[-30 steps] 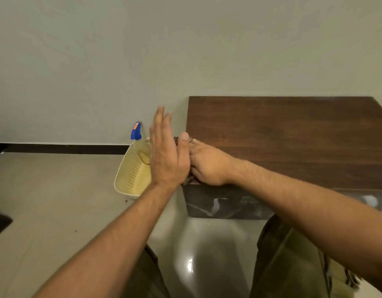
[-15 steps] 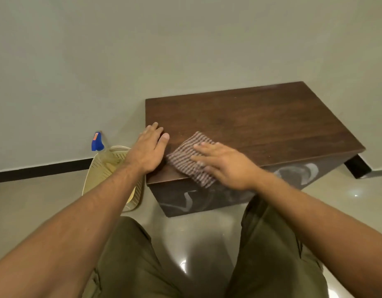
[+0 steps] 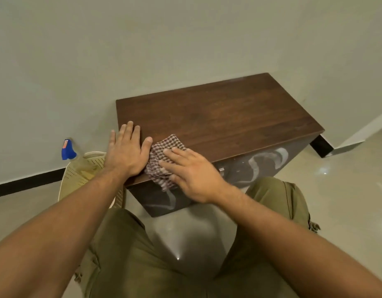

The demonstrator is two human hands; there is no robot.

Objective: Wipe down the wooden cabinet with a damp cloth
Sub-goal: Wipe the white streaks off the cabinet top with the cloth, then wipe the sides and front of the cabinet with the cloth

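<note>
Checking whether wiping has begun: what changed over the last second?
The left hand dropped from the air to rest flat on the cabinet corner. The right hand opened from gripping the cloth to pressing it flat. Basket and spray bottle stayed put.

The right hand [image 3: 192,175] covered the near part of the brown-and-white checked cloth [image 3: 164,155], and the left hand [image 3: 126,152] hid the near left corner of the dark wooden cabinet [image 3: 218,119]. The left forearm crossed the cream perforated plastic basket [image 3: 82,175]. The body of the blue-headed spray bottle [image 3: 67,150] was hard to make out against the basket, and its label was too small to read.
</note>
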